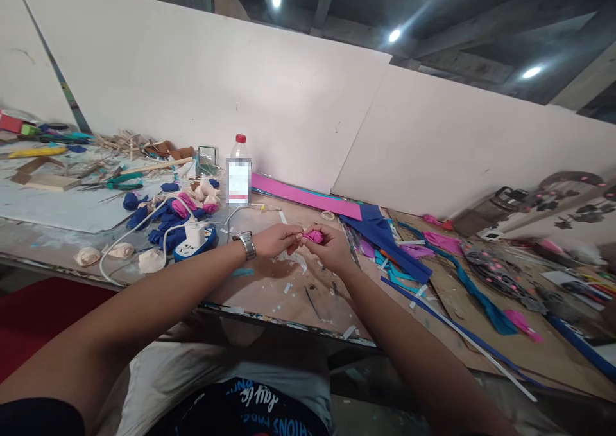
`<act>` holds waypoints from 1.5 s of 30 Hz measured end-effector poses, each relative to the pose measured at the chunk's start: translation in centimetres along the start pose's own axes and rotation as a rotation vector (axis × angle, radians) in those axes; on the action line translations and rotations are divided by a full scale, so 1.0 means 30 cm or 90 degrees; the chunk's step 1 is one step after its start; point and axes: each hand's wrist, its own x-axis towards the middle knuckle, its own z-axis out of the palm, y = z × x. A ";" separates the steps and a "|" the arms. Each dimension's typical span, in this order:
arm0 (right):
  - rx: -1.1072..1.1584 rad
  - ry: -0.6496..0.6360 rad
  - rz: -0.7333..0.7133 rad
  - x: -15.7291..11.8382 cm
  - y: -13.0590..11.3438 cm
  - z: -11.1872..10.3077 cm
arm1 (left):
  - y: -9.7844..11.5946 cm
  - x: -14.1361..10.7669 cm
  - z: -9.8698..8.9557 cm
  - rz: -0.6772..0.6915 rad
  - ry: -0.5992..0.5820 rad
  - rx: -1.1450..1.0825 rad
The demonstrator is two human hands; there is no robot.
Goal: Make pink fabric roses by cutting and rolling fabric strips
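Note:
Over the middle of the worktable, a small magenta crepe-paper flower [315, 236], rolled up like a rosebud, is between my two hands. My right hand [333, 248] grips it, thumb and fingers closed around its bulb. From the other side my left hand [278, 241], with a metal watch [248, 246] on its wrist, pinches at its narrow end; the exact contact is partly hidden by the fingertips. Finished-looking rolled flowers in blue, pink and cream lie in a heap [166, 221] left of my hands.
A white charger with cables sits in a blue power strip [195, 246]. Behind it stands a red-capped bottle [239, 173]. Pink strips [308, 195] and dark blue strips [394, 243] lie behind and right of my hands. A tape roll [328, 216] and green-handled pliers [125, 180] are farther back.

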 end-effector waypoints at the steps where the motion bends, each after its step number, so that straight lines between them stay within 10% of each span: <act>1: 0.002 0.001 0.002 0.000 0.003 0.000 | -0.004 0.001 0.000 -0.002 -0.001 -0.007; 45: 0.219 0.031 0.091 0.031 0.019 0.026 | -0.072 0.013 0.023 -0.011 0.133 -0.033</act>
